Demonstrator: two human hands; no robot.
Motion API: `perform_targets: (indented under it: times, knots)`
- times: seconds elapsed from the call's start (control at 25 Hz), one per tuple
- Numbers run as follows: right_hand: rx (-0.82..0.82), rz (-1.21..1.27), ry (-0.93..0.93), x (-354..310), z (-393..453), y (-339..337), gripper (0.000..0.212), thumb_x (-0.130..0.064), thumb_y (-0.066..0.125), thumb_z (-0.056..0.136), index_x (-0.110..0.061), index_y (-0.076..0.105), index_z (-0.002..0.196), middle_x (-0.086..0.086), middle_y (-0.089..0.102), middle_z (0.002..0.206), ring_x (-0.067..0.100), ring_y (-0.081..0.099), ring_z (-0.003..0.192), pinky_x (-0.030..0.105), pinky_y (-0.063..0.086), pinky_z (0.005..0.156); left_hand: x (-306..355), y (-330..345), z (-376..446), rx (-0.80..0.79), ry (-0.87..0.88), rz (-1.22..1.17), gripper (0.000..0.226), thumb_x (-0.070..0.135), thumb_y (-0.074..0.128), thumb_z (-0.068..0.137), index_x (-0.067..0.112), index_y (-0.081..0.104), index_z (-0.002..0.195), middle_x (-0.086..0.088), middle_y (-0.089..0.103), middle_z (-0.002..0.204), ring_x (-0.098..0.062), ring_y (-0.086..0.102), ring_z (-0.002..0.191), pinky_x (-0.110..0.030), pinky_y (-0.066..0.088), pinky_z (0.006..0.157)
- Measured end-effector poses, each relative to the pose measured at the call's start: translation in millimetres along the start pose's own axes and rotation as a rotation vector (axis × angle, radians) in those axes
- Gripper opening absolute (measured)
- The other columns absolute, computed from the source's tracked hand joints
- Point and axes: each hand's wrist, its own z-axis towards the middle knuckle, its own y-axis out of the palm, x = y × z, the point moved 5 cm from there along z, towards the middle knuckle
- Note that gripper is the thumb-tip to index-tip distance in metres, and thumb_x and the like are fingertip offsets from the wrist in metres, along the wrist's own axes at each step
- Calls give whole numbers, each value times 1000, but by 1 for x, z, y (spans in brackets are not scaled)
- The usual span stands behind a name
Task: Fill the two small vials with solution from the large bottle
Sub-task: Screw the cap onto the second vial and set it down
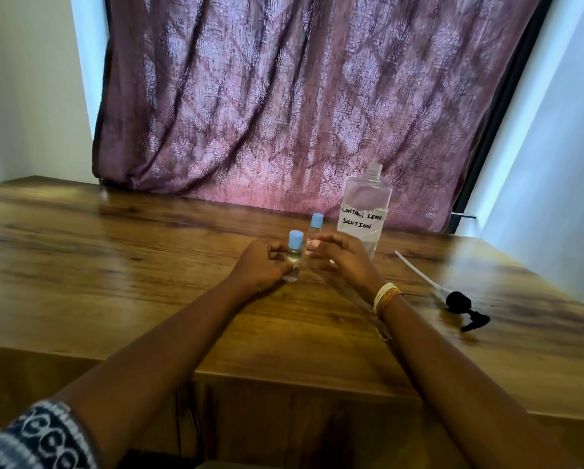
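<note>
Both hands rest mid-table around two capped vials, near the open large bottle toward the far right edge.
Left hand (pixel 262 265) loosely curls against the nearer vial (pixel 294 255); right hand (pixel 341 255), half-open, touches the farther vial (pixel 314 233). Light, smooth, tippy, probably: pinch the sides below the cap. Bottle (pixel 365 211): grasp its middle.

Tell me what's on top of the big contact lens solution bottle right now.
Nothing: the large bottle stands with its threaded neck open. Its black pump top lies on the table to the right. The right hand covers the bottle's lower left corner.
</note>
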Motion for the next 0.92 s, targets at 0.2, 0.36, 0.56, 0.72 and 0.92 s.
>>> perform_targets:
  times: [0.2,0.36,0.56,0.72,0.92]
  knots:
    - [28,-465,-15,13,3,-10,15,-7,64,84,-19,70,91,6,71,86,23,68,77,30,55,69,2,9,24,19,-89,-4,35,-2,67,80,8,64,113,-7,71,104,-21,68,93,-37,56,82]
    - [11,-489,-36,13,4,-11,13,-3,63,85,-11,71,91,3,71,82,12,66,73,25,54,69,-5,14,32,51,-59,22,50,1,71,78,7,56,125,-11,67,117,-22,65,103,-38,53,93]
    - [-69,-500,53,7,2,-15,19,4,60,80,-9,72,88,12,75,87,24,71,89,42,57,90,-5,8,23,193,7,111,74,24,79,73,17,40,136,-3,52,116,-20,53,106,-36,49,88]
    - [168,-800,68,-6,-23,-54,12,-7,57,80,-8,67,73,8,71,79,26,67,81,36,55,77,25,7,3,421,387,319,42,18,63,81,9,52,120,-9,56,116,-20,54,104,-31,48,84]
    - [538,-1287,459,-19,-55,-114,41,-26,64,79,-11,56,117,19,51,124,41,51,114,47,45,93,61,27,8,317,655,568,30,15,53,79,6,62,105,-11,62,99,-22,58,85,-29,49,68]
